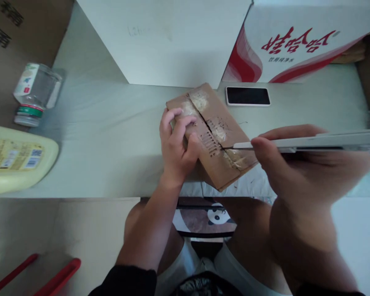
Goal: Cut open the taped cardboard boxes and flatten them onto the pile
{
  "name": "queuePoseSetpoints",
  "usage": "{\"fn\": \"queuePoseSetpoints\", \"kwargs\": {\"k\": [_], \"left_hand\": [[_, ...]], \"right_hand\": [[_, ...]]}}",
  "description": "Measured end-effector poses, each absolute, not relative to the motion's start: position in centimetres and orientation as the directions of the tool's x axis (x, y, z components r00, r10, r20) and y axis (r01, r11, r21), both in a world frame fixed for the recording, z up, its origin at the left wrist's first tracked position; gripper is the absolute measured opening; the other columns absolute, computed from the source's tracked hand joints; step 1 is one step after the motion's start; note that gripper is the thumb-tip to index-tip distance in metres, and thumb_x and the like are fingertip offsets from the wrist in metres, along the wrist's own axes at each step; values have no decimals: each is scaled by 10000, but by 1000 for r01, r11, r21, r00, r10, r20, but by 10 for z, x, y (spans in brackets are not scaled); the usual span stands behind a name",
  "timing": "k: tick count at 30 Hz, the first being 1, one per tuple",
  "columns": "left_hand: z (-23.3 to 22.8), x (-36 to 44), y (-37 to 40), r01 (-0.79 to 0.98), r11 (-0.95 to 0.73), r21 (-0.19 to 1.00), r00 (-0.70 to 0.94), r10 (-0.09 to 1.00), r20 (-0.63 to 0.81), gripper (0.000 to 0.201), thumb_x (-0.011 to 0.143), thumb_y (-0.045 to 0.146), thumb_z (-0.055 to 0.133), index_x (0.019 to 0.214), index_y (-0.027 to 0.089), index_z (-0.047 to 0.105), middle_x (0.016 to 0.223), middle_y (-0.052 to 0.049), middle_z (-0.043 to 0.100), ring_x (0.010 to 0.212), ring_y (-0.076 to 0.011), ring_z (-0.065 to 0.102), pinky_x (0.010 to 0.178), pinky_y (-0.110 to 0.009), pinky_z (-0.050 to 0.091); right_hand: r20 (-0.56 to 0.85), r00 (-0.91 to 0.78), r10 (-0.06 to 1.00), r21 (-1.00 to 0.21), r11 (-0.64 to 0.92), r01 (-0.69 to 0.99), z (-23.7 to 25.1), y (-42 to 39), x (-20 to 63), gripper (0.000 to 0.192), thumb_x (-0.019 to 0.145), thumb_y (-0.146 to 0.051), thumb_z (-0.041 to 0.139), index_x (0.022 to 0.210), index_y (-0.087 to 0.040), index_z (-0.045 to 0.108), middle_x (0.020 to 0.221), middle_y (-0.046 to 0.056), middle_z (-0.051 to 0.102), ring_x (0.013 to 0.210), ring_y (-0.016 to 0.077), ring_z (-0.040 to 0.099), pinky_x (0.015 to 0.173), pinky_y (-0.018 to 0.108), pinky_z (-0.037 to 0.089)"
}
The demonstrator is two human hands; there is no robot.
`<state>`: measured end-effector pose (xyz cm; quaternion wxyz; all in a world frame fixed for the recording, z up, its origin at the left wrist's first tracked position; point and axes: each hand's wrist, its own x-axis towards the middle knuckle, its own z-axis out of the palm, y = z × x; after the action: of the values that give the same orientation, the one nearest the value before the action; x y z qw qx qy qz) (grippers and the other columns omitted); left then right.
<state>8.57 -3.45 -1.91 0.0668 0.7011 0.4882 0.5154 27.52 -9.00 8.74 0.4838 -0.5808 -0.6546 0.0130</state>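
Observation:
A small brown cardboard box (223,166) lies at an angle near the table's front edge, with torn clear tape and printed marks along its top seam. My left hand (179,144) grips the box on its left side, fingers bent over the top. In my right hand (305,176) is a long white utility knife (320,140), pointing left. Its thin tip touches the box's top at the seam, where a dark slit shows. How deep the tip goes, I cannot tell. The right hand is slightly blurred.
Behind the box stand a large white box (172,45) and a red-and-white carton (283,49). A phone (248,96) lies before the carton. At left are a clear plastic bottle (40,92), a pale yellow jug (46,156) and a big brown carton (31,45).

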Motion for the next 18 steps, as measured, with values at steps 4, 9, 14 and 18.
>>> {"fn": "queuePoseSetpoints", "kwargs": {"k": [4,9,14,18], "left_hand": [[-20,90,-34,629,-508,588,-36,737,675,320,1044,404,415,1177,230,648,1347,-144,558,1332,-278,563,1149,-511,468],[-22,89,-33,629,-522,576,-27,726,687,299,1044,391,432,1190,236,642,1356,-143,554,1338,-269,563,1152,-492,466],[-21,87,-32,625,-478,617,-28,777,629,329,1028,417,430,1178,219,647,1375,-135,569,1353,-284,557,1165,-494,447],[-22,85,-31,602,-487,633,-33,776,629,355,1007,438,447,1152,204,671,1367,-140,573,1349,-291,568,1156,-484,455]], "right_hand": [[604,165,780,-569,276,775,88,-96,283,436,770,-453,875,634,-230,526,553,-56,546,457,97,472,438,266,303],[544,6,839,-522,333,785,95,-105,287,267,873,-305,737,669,-228,585,519,-61,564,417,80,433,423,253,313],[542,-79,837,-468,378,799,100,-114,282,217,895,-201,657,680,-227,645,553,-42,633,434,79,494,434,246,338],[515,-68,854,-462,344,817,98,-119,281,294,910,-240,646,622,-236,590,487,-52,535,401,85,422,415,261,319]]}}
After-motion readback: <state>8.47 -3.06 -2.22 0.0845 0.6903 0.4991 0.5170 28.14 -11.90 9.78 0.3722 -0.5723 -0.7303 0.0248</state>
